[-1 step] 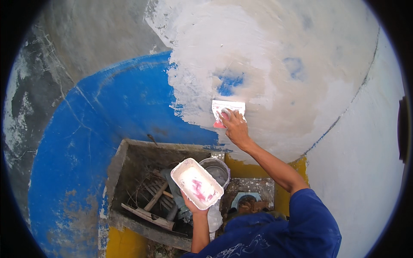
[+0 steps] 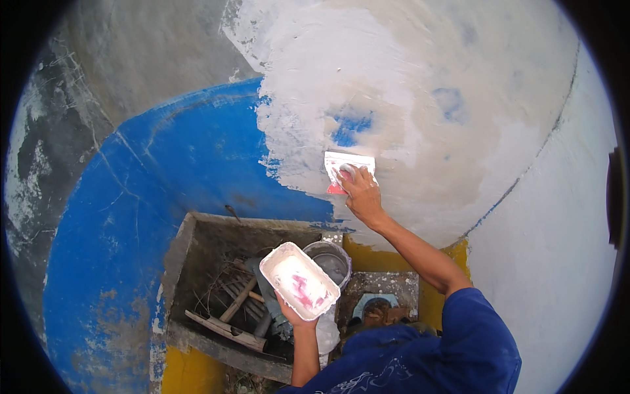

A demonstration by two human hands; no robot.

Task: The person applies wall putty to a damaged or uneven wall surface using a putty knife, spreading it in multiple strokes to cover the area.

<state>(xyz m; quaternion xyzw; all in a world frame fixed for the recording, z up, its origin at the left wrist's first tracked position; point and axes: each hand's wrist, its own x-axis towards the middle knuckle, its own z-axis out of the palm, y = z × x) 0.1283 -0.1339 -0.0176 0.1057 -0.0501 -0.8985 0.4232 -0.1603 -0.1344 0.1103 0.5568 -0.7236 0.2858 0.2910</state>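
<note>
Nothing has moved since the earlier frame: right hand, fingers spread, presses scraper flat on wall at frame centre, left hand closed under tilted putty tray at lower centre; tilt may spill putty.

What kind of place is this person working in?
Probably a small room under renovation: the right hand presses a putty scraper to a blue wall half covered in white filler, while the left hand holds a filler tray above a debris-filled concrete trough.
</note>
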